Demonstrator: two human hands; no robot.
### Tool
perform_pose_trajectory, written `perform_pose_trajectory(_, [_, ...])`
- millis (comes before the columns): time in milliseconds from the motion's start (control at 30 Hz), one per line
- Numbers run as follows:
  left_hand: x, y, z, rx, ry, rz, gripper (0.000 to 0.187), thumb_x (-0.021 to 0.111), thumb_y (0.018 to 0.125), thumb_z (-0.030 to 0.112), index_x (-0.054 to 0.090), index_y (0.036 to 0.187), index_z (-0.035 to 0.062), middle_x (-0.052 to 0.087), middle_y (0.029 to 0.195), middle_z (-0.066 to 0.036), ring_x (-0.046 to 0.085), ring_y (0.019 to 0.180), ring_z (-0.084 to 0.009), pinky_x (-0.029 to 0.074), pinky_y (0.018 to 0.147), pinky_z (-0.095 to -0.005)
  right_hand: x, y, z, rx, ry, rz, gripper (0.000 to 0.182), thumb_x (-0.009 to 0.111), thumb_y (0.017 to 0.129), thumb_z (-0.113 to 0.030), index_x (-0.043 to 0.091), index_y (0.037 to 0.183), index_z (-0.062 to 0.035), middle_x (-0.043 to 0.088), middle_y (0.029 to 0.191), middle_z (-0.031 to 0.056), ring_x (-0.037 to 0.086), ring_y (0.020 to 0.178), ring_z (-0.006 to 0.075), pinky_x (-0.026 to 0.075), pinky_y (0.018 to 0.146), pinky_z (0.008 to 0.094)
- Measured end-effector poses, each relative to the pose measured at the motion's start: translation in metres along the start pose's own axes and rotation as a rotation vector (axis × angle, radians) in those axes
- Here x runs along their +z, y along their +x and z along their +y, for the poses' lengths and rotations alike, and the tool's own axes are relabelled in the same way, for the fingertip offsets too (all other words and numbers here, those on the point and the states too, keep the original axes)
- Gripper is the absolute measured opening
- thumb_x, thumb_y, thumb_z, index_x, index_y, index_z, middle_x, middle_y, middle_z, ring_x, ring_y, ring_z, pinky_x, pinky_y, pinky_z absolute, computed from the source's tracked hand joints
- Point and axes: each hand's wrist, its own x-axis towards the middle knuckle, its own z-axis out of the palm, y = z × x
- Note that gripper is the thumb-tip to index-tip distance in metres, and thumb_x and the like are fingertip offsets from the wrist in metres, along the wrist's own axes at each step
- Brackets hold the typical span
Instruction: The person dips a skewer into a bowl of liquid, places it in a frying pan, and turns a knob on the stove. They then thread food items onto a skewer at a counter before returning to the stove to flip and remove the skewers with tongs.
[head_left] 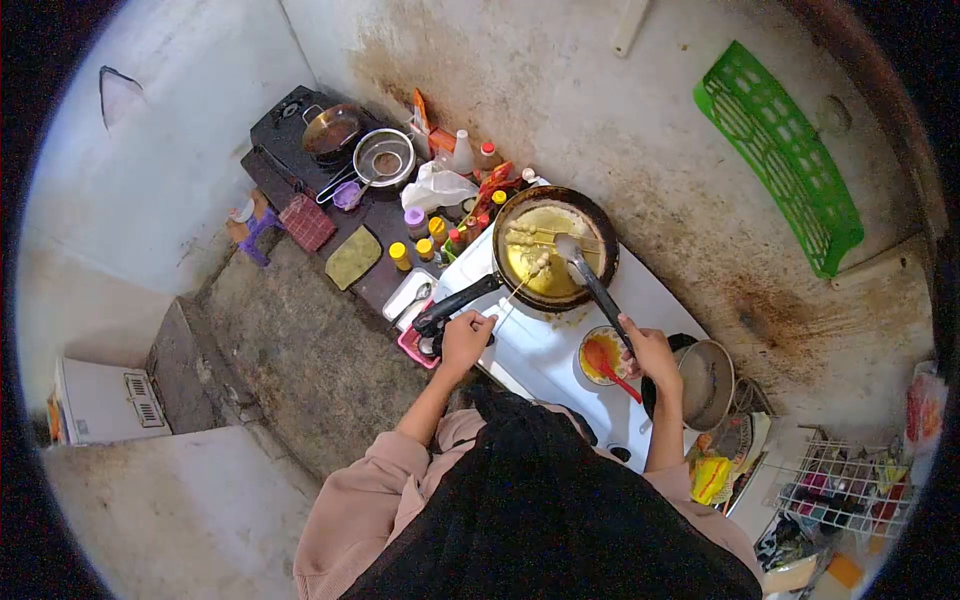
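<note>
The long dark ladle [592,283], angled from the round black frying pan [555,248] toward the body, was grasped by the right hand [650,350]; the left hand [466,338] clenched the pan's black handle [462,302].

The left hand [465,338] is curled closed at the near end of the frying pan's handle [460,302], its forearm bare and stretched forward from a pushed-up pink sleeve. The right hand [650,350] sits to the right of that handle, fingers clenched around the ladle's stem [603,296], wrist bent slightly inward and the bare forearm running almost straight back to the body.
</note>
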Motion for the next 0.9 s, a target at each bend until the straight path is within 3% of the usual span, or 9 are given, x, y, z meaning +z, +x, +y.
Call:
perform_pose_trajectory(467, [-0.002, -0.002, 0.000, 0.040, 0.091, 0.103, 0.026, 0.065, 0.073, 0.030, 0.061, 0.070, 0.0041, 0.060, 0.061, -0.008, 0.060, 0.056, -0.0221, 0.045, 0.053, -0.0322, 0.001, -0.006, -0.007, 0.025, 0.019, -0.090, 0.060, 0.049, 0.079, -0.054, 0.053, 0.066, 0.0037, 0.052, 0.052, 0.0096, 0.052, 0.037, 0.0164, 0.044, 0.037, 0.0285])
perform_pose_trajectory(900, [0.002, -0.002, 0.001, -0.003, 0.160, 0.061, 0.025, 0.066, 0.071, 0.031, 0.061, 0.071, 0.0060, 0.061, 0.062, -0.011, 0.060, 0.060, -0.0273, 0.046, 0.054, -0.0360, 0.004, -0.015, -0.015, 0.022, -0.013, -0.113, 0.059, 0.048, 0.080, -0.055, 0.054, 0.067, 0.0020, 0.052, 0.052, 0.0070, 0.051, 0.036, 0.0147, 0.042, 0.035, 0.0262])
